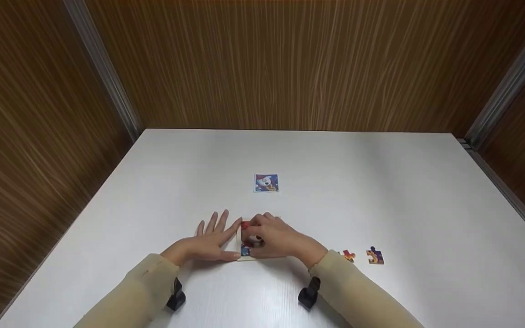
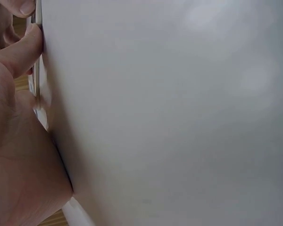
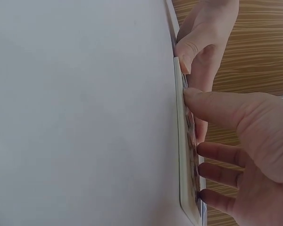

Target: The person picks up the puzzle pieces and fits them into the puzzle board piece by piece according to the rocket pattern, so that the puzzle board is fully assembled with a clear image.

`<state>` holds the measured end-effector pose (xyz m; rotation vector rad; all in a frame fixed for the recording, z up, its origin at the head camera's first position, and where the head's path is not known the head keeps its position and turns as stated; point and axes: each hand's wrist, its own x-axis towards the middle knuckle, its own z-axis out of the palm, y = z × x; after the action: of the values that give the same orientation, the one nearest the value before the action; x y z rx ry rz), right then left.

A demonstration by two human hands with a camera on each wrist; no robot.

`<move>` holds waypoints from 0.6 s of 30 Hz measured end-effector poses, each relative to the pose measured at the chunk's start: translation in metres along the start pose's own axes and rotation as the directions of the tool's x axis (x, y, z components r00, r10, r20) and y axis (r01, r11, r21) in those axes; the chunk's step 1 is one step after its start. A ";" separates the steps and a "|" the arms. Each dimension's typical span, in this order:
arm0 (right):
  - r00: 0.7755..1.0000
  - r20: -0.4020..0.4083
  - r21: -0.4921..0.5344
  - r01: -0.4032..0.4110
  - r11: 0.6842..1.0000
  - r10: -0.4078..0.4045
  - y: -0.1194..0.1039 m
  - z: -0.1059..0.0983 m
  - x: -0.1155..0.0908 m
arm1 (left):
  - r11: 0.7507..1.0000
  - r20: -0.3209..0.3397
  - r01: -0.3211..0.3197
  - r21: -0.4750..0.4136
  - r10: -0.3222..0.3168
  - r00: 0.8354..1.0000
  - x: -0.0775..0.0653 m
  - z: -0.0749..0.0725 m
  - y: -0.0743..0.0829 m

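Observation:
A shallow, pale-rimmed jigsaw tray lies on the white table with colourful pieces in it. My left hand rests at its left side with the fingers spread; index finger and thumb touch the rim. Over the tray, my right hand bends its thumb and fingers around a jigsaw piece, largely covered by the hand. In the right wrist view, the right thumb and several fingertips meet the puzzle surface inside the rim. The left wrist view shows the left thumb against the tray's edge.
A small square picture card with a white cartoon animal lies beyond the tray. Two loose jigsaw pieces lie right of the right forearm: a purple and yellow one and a red-orange one partly behind the sleeve. Wood-grain panels enclose the table.

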<state>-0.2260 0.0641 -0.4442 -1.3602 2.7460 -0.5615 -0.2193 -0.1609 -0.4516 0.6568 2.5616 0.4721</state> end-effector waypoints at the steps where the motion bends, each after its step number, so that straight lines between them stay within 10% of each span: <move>1: 1.000 -0.005 -0.005 0.007 1.000 -0.007 0.000 0.000 0.000 | 1.000 0.000 0.000 0.000 0.000 1.000 0.000 0.000 0.000; 18: 0.997 0.007 0.247 -0.076 0.966 0.077 0.013 -0.024 -0.010 | 1.000 -0.004 0.007 0.014 -0.006 1.000 0.001 0.000 0.003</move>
<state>-0.2340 0.0867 -0.4276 -1.1921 2.6076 -0.8667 -0.2193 -0.1581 -0.4511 0.6531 2.5723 0.4535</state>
